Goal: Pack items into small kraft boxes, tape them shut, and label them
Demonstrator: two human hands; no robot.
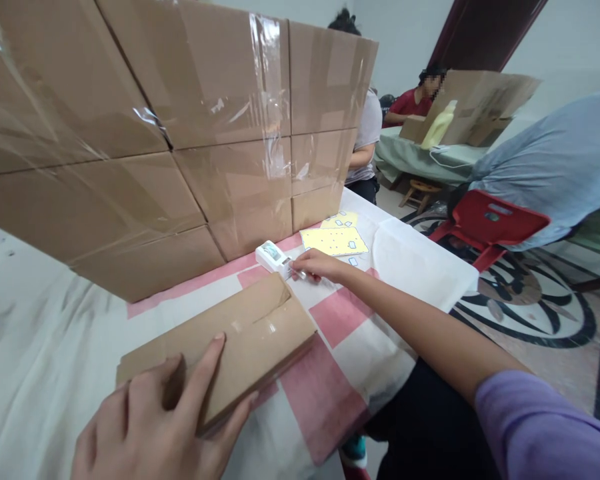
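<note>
A closed cardboard box (250, 333) lies on the pink and white tablecloth, with shiny strips of clear tape on its top. My left hand (155, 407) rests over its near left end, fingers spread; the index finger lies on the top and the thumb stretches along the near side. Just beyond the box's far right corner is a small white device (273, 257) with a picture on its upper face. Against its right end, my right hand (317, 265) is closed in a pinch on a small, shiny piece too small to make out.
A tall wall of taped cardboard boxes (230, 127) stands behind. Yellow printed sheets (335, 241) lie beyond my right hand. A person in a light shirt (369, 127) is partly hidden by the boxes. At right are a red chair (497, 217) and another table (405, 150) with people.
</note>
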